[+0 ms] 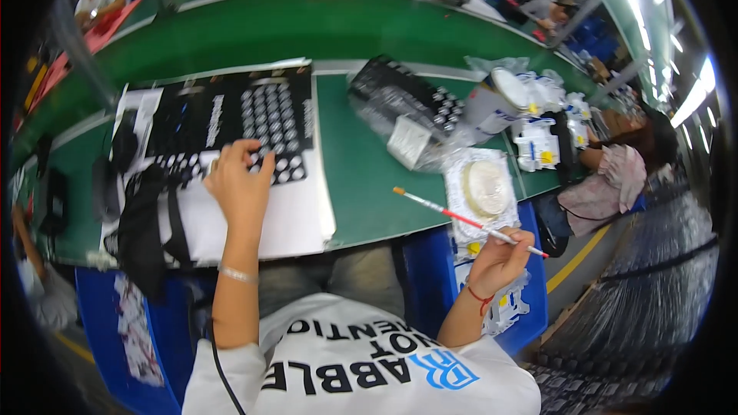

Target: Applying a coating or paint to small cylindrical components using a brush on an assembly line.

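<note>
My right hand [501,261] grips a thin paintbrush [453,215] with a red and white handle, its brown bristle tip pointing up and to the left. Over the left part of the bench, my left hand [240,184] hovers at or just above a black sheet [184,119] bearing rows of round silvery pieces [269,119]. The fingers of that hand are bent, with thumb and forefinger apart and nothing visible between them. Whether its fingertips touch the sheet I cannot tell. Under the sheet lie white papers [284,223].
A black cloth bag [142,223] lies left of my forearm. Plastic-wrapped black sheets [400,96], a tape roll [487,188], a white tub [496,104] and several white plastic parts [536,146] crowd the right. Blue bins [430,277] stand below the bench edge. A co-worker [607,177] sits at right.
</note>
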`<state>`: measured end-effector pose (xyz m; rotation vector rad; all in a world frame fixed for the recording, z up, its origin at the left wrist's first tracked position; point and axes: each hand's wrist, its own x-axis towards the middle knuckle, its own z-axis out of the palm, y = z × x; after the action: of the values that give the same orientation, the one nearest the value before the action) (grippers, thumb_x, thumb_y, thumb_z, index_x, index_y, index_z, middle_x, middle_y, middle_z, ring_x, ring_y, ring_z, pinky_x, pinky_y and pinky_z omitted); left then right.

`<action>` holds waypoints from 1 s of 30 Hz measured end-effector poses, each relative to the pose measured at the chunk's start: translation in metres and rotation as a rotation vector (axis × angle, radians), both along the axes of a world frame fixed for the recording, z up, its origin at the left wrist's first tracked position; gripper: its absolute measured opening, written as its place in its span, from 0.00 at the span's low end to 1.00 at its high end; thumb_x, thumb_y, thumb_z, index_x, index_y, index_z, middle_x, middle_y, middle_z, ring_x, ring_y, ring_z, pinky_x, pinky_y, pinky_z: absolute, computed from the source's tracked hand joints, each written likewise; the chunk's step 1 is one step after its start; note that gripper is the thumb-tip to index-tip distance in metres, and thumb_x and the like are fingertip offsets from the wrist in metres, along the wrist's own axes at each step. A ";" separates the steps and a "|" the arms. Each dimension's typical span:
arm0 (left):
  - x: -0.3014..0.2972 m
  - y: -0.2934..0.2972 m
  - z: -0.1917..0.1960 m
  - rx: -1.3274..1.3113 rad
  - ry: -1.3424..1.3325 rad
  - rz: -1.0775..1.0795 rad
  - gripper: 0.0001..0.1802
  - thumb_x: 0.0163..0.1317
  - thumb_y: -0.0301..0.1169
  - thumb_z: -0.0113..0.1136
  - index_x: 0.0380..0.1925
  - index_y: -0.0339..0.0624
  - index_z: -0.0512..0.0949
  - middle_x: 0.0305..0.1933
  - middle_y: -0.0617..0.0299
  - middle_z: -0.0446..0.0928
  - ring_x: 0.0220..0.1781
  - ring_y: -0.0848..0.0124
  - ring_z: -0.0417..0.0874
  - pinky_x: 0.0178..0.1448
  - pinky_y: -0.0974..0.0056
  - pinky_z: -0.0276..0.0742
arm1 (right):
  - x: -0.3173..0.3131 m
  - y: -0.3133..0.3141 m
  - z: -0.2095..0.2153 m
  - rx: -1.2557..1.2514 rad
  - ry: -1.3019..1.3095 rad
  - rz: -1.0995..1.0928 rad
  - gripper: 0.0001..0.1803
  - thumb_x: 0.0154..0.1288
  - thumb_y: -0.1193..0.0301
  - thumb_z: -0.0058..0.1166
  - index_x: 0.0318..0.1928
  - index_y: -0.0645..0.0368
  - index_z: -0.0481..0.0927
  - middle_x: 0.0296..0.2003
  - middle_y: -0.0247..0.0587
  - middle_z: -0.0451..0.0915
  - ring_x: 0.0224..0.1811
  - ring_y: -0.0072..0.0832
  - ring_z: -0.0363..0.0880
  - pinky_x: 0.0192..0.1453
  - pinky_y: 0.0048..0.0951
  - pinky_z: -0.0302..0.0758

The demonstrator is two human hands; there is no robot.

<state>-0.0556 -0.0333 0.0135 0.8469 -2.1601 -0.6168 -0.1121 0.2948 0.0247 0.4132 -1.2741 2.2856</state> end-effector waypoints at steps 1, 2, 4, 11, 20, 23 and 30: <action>-0.003 0.008 0.008 -0.040 -0.003 -0.024 0.10 0.42 0.34 0.63 0.27 0.49 0.76 0.23 0.68 0.67 0.31 0.67 0.70 0.38 0.61 0.58 | 0.000 0.002 -0.001 -0.010 -0.006 -0.004 0.13 0.66 0.62 0.40 0.30 0.57 0.67 0.22 0.36 0.67 0.24 0.22 0.63 0.28 0.20 0.60; -0.007 0.015 0.016 -0.078 -0.004 -0.046 0.09 0.43 0.34 0.63 0.27 0.49 0.76 0.23 0.69 0.67 0.31 0.68 0.69 0.38 0.62 0.57 | 0.000 0.005 -0.001 -0.016 -0.011 -0.007 0.13 0.66 0.62 0.40 0.30 0.57 0.67 0.22 0.36 0.67 0.24 0.21 0.63 0.28 0.20 0.60; -0.024 0.030 0.028 -0.130 0.062 -0.173 0.08 0.44 0.32 0.62 0.27 0.50 0.76 0.23 0.69 0.67 0.31 0.69 0.69 0.38 0.62 0.57 | 0.001 0.014 -0.002 -0.045 -0.009 -0.048 0.13 0.66 0.62 0.40 0.30 0.57 0.67 0.22 0.36 0.67 0.24 0.21 0.63 0.28 0.20 0.60; -0.097 0.061 0.049 -0.176 0.207 -0.525 0.05 0.46 0.31 0.59 0.25 0.46 0.77 0.26 0.66 0.72 0.33 0.65 0.73 0.37 0.60 0.63 | 0.004 0.049 0.000 -0.059 -0.002 -0.241 0.13 0.67 0.62 0.38 0.30 0.57 0.67 0.22 0.34 0.67 0.25 0.19 0.64 0.30 0.20 0.61; -0.192 0.068 0.016 -0.151 0.184 -0.618 0.08 0.51 0.28 0.53 0.32 0.41 0.77 0.30 0.59 0.76 0.31 0.65 0.75 0.38 0.65 0.71 | 0.006 0.091 -0.006 -0.081 -0.012 -0.396 0.13 0.67 0.65 0.39 0.30 0.60 0.69 0.21 0.34 0.68 0.24 0.17 0.62 0.31 0.19 0.60; -0.199 0.085 0.017 -0.136 0.026 -0.659 0.10 0.54 0.32 0.50 0.34 0.46 0.77 0.31 0.60 0.78 0.38 0.59 0.75 0.43 0.55 0.66 | 0.007 0.097 -0.009 -0.076 -0.031 -0.423 0.13 0.67 0.65 0.38 0.31 0.60 0.70 0.22 0.35 0.69 0.25 0.18 0.63 0.32 0.19 0.61; -0.182 0.101 0.022 -0.283 -0.023 -0.706 0.08 0.54 0.33 0.54 0.34 0.47 0.77 0.20 0.67 0.76 0.29 0.66 0.75 0.39 0.60 0.59 | 0.008 0.106 -0.016 -0.049 -0.062 -0.483 0.12 0.68 0.66 0.36 0.31 0.59 0.69 0.22 0.36 0.71 0.25 0.19 0.68 0.31 0.19 0.66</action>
<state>-0.2380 0.0673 0.0353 -0.0825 -2.4793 -0.6067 -0.1046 0.4007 0.0091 0.0089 -1.1892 1.9241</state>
